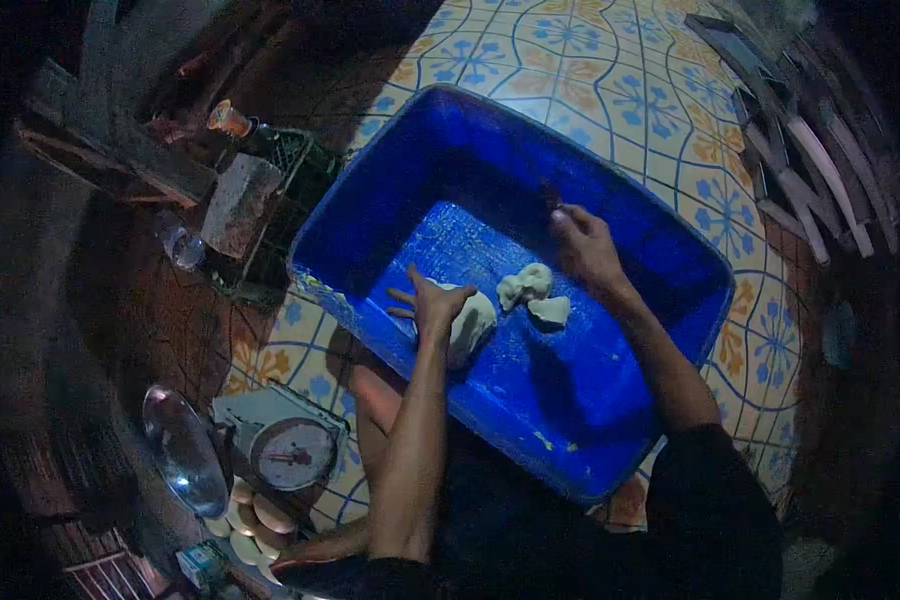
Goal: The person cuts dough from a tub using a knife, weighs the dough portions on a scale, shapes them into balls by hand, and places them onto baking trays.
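Inside a large blue plastic tub [610, 400] lies a big pale lump of dough [470, 330]. My left hand [435, 303] rests on top of it with the fingers spread. Just to the right are two smaller dough pieces: a rounded, folded one [525, 285] and a cut-looking one [549, 311]. Above these, near the tub's far wall, my right hand [585, 245] is closed around a thin dark object [550, 195]. Too little of that object shows in the dim light to tell its kind.
A dial scale [292, 455] stands at lower left, beside a shiny metal pan [185, 455] and several pale rounded pieces [255, 515]. A block [240, 205] sits on a dark crate [290, 160] left of the tub. Patterned tiles [660, 100] surround it; slats [820, 160] lie at right.
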### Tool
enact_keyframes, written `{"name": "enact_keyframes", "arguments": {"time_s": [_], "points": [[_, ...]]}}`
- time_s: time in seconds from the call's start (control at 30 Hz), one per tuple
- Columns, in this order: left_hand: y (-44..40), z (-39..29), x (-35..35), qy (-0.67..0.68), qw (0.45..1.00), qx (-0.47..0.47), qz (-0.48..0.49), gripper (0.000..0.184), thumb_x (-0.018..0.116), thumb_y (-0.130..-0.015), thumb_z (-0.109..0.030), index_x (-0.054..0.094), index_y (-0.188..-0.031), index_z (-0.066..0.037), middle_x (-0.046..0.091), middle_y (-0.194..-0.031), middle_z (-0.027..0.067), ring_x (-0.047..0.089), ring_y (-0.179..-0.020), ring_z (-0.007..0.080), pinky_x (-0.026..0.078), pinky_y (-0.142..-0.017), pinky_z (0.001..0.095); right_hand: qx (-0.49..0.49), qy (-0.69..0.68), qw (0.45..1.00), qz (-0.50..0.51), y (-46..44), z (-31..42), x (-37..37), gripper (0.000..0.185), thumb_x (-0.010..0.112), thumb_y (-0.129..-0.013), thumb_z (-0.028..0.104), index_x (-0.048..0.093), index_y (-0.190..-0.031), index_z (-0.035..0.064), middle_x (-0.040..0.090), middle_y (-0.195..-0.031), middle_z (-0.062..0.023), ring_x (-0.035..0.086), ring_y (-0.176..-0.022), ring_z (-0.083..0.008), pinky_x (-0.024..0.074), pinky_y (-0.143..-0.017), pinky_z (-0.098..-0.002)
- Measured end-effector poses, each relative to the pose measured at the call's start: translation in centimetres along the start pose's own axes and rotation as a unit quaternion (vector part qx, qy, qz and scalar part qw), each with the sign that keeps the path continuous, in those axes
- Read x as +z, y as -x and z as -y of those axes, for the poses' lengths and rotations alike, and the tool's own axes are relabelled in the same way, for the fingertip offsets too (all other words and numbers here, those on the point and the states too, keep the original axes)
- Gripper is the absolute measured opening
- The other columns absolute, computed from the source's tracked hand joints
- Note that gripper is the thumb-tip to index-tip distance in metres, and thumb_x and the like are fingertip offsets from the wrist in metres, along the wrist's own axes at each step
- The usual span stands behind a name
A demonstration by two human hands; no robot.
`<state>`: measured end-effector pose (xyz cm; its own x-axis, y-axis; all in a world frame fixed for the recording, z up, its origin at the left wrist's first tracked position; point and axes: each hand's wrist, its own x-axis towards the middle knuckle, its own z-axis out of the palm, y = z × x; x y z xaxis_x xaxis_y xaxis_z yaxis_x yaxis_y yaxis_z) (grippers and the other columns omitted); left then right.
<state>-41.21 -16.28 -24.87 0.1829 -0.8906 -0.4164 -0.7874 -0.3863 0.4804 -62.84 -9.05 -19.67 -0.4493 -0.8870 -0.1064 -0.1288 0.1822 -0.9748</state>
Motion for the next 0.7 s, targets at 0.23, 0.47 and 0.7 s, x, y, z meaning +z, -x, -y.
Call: {"name": "enact_keyframes", "arguments": {"time_s": [0.23, 0.47, 0.7], "points": [[-0.9, 0.2, 2.9, -0.087, 0.989, -0.077, 0.087, 0.091, 0.083, -0.05, -0.024, 0.039, -0.13, -0.017, 0.037, -0.13, 0.0269, 0.035, -0.12, 0.0443, 0.04, -0.088, 0.0589, -0.109, 0.115, 0.983, -0.089, 1.3, 4.1, -1.5, 0.029, 0.05, -0.091, 0.02, 0.052, -0.11, -0.0018, 0.059, -0.068, -0.0142, 0.057, -0.059, -0.0192, 0.0444, -0.055, -0.0344], [2.8, -0.7, -0.4, 0.166, 0.971, 0.167, 0.032, 0.041, 0.072, -0.056, -0.008, 0.062, -0.096, -0.005, 0.066, -0.09, 0.0149, 0.064, -0.082, 0.0232, 0.051, -0.072, 0.0329, -0.14, 0.166, 0.975, -0.044, 1.3, 3.0, -0.7, 0.03, 0.049, -0.091, 0.02, 0.052, -0.11, -0.0025, 0.06, -0.078, -0.0215, 0.063, -0.071, -0.0274, 0.047, -0.064, -0.038], [16.1, 0.3, -23.5, 0.303, 0.87, 0.387, 0.042, 0.055, 0.074, -0.057, -0.009, 0.055, -0.108, -0.005, 0.061, -0.098, 0.0067, 0.058, -0.091, 0.0167, 0.046, -0.083, 0.0294, -0.146, 0.057, 0.988, 0.012, -1.2, -4.6, -1.7, 0.036, 0.055, -0.085, 0.012, 0.045, -0.117, -0.0016, 0.053, -0.106, -0.0092, 0.051, -0.095, -0.0186, 0.0432, -0.079, -0.0307]]}}
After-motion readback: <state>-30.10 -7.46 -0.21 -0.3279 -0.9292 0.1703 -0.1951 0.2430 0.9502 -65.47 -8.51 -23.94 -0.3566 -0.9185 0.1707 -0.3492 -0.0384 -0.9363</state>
